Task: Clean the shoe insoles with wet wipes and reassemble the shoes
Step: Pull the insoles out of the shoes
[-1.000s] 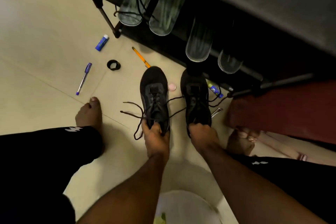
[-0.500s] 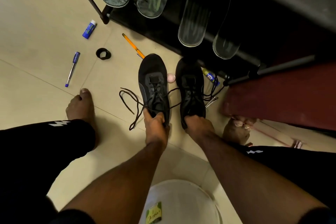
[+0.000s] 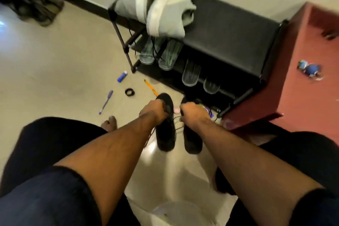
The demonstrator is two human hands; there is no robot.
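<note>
Two black lace-up shoes hang side by side between my knees, the left shoe (image 3: 166,134) and the right shoe (image 3: 192,139). My left hand (image 3: 154,110) grips the left shoe near its opening, fingers curled round it. My right hand (image 3: 193,113) grips the right shoe the same way. Loose black laces (image 3: 177,121) trail between the two. Several pale insoles (image 3: 190,74) lean in a row on the lower shelf of the black shoe rack (image 3: 229,33) ahead. The view is blurred, and I see no wet wipes.
A grey-white pair of sneakers (image 3: 165,14) sits on the rack's top. On the floor lie a blue tube (image 3: 122,76), a pen (image 3: 106,102), a black ring (image 3: 129,92) and a pencil (image 3: 150,87). A red cabinet (image 3: 302,88) stands right, a white bin (image 3: 176,211) below me.
My head has risen and pulled back, so the rack's top and the wall now show. Both hands moved from the heels up along the shoes, and the shoes came closer to me.
</note>
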